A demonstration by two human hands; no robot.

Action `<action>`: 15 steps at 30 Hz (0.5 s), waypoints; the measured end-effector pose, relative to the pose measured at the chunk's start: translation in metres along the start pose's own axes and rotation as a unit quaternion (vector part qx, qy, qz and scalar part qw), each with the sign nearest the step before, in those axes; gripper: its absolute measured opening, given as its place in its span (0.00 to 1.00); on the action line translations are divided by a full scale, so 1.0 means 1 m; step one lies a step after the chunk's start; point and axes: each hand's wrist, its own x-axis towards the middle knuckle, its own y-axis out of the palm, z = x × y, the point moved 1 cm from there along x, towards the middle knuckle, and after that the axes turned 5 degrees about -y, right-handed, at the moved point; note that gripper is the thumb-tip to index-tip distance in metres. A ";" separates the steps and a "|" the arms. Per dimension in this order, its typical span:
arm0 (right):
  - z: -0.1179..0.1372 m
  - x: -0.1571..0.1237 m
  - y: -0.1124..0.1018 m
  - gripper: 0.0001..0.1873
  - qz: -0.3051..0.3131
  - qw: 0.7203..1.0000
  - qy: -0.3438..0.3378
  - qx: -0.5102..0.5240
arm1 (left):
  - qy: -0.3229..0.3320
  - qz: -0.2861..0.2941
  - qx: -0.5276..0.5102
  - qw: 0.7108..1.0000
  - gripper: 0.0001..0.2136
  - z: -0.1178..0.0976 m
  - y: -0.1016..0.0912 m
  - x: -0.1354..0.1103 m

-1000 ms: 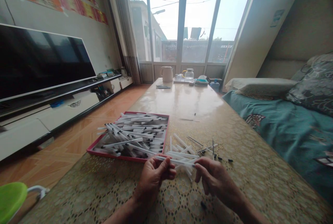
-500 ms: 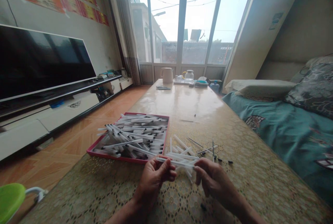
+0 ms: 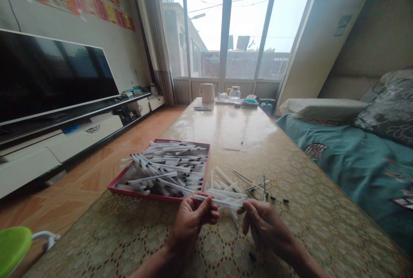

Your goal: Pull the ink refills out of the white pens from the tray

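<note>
My left hand and my right hand each pinch one end of a white pen barrel, held level just above the table. Right behind it lies a loose heap of white pen barrels with thin refills and small black caps beside them. A red tray full of assembled white pens sits to the left of my hands.
The long table has a patterned cover. A jug, a glass pot and small items stand at its far end. A teal sofa runs along the right, a television along the left, a green stool at bottom left.
My right hand has slid slightly left and down along the pen barrel; my left hand stays nearly still.
</note>
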 end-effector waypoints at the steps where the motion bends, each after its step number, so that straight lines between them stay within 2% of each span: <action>1: 0.000 0.000 0.000 0.26 0.002 1.000 -0.001 0.001 | 0.002 0.004 0.000 1.000 0.15 0.000 -0.001 0.000; 5: 0.001 0.000 0.000 0.20 -0.011 0.999 0.010 0.036 | 0.009 0.008 0.001 1.000 0.13 0.002 -0.003 0.001; 11: -0.003 0.000 0.001 0.27 -0.006 0.999 0.010 0.051 | 0.013 0.016 0.003 1.000 0.14 0.003 -0.003 0.002; 15: -0.001 0.000 -0.001 0.21 -0.009 0.997 0.017 0.070 | 0.013 -0.008 0.000 1.000 0.15 -0.001 -0.002 0.001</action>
